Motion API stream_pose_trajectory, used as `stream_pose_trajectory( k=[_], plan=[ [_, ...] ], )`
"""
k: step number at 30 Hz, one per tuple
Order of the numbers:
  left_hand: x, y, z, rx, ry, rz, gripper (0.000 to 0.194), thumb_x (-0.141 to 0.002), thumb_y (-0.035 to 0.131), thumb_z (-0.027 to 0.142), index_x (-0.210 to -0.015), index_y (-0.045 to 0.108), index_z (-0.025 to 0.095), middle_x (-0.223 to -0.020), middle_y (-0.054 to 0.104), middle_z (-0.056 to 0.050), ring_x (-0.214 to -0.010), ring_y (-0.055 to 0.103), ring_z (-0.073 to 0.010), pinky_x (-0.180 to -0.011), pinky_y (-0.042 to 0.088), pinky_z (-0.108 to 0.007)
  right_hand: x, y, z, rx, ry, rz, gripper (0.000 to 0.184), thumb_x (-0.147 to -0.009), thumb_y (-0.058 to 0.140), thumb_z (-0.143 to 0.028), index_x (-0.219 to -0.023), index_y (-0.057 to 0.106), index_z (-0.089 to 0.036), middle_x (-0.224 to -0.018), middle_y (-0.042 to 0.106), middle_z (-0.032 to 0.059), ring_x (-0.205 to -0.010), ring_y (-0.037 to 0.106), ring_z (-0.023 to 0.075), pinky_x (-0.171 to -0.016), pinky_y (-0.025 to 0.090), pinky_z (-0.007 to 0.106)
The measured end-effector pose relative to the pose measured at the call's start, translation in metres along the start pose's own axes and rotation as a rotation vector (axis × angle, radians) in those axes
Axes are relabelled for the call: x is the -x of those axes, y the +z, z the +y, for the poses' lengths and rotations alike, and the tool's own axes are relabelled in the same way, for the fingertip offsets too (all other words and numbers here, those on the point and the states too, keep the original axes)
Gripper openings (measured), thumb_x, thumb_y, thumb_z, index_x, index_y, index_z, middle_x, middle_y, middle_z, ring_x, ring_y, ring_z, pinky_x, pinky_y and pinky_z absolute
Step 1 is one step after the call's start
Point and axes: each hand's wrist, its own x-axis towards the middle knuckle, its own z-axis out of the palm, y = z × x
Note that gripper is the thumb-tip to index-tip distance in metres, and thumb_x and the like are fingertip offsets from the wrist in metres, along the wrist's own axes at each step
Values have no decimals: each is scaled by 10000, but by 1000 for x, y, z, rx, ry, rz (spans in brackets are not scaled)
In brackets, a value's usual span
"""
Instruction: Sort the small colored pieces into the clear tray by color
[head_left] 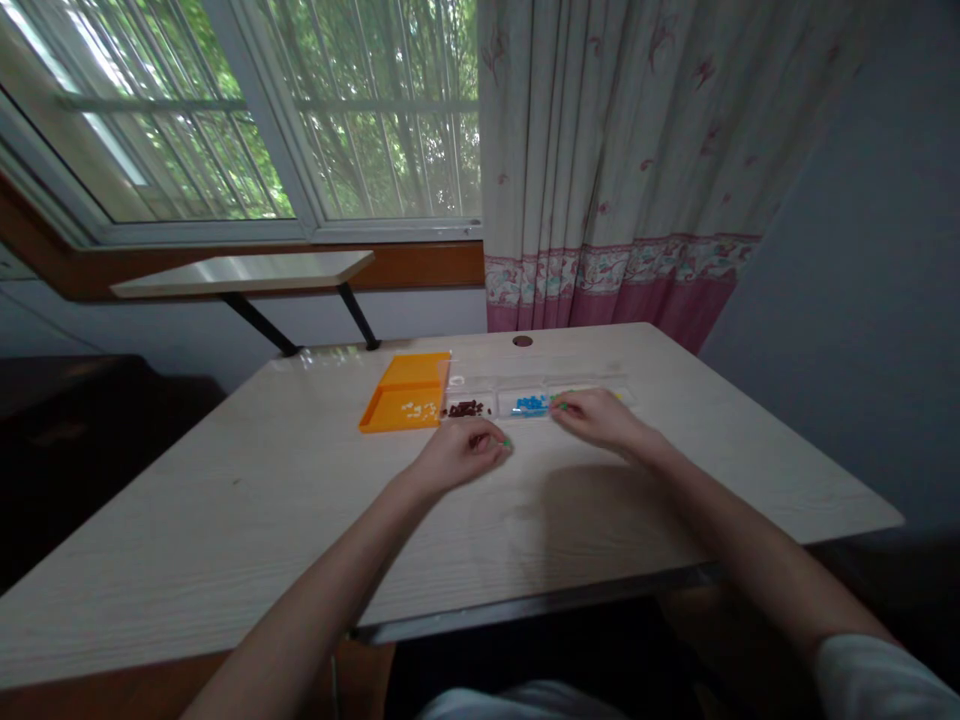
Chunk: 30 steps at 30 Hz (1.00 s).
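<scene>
My left hand [466,450] is closed in a pinch just above the table, in front of the dark brown pieces [466,409]. A tiny green piece [507,443] shows at its fingertips. My right hand [600,415] reaches over a clear compartment box [517,384], its fingers pressed together. Specks of green [563,405] show by those fingertips; whether they are gripped or lie in the box I cannot tell. Left of that hand, small blue pieces [530,404] fill a compartment. A yellow bit [618,397] peeks out behind the right hand, which hides much of the box's right end.
An open orange case [415,370] with small white pieces [418,410] lies left of the clear box. At the table's [300,520] back left stands a raised shelf [247,272] on black legs. A round brown cable hole [523,341] sits near the back edge, below a curtain [600,180].
</scene>
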Motion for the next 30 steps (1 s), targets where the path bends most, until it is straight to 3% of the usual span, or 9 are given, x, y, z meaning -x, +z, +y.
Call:
stream_pose_trajectory(
  k=[3,6,12,24,27,30],
  plan=[
    [0,2,0,-5,19,45,173,-748,532,243,-804,666,149,-538,469,29,-499,372,-61,-495,287,-166,1,22,-33,-73,-149,8,222,-817,474,-310,-895,657,-210,-612,622,-7,-561,536,94,-556,333,179],
    [0,5,1,-5,35,66,171,-746,542,254,-799,667,150,-529,463,32,-496,377,-59,-495,287,-166,3,37,-47,-137,-212,65,201,-805,499,-303,-888,658,-214,-552,589,-30,-499,503,73,-531,329,168],
    [0,8,2,-8,32,47,202,-753,543,305,-793,667,151,-502,442,38,-476,372,-58,-471,267,-168,4,43,-47,-155,-238,194,191,-795,514,-319,-833,660,-202,-482,539,-48,-445,474,62,-505,326,168],
    [1,12,0,24,-29,-29,232,-771,519,337,-804,653,151,-504,438,39,-468,358,-57,-457,245,-167,4,44,-49,-132,-280,208,162,-769,533,-283,-810,671,-209,-503,584,-38,-458,502,65,-501,335,170],
    [0,6,0,53,-57,-78,234,-756,529,331,-861,628,146,-518,429,48,-473,368,-57,-461,259,-162,3,41,-48,-124,-303,236,165,-773,526,-274,-799,672,-202,-500,583,-37,-463,513,67,-506,345,169],
    [0,-4,-6,67,-80,-206,191,-728,541,288,-812,617,134,-535,440,46,-484,378,-57,-466,276,-159,2,35,-44,-115,-295,326,178,-787,521,-281,-774,672,-188,-491,575,-32,-454,504,64,-514,356,167]
  ],
)
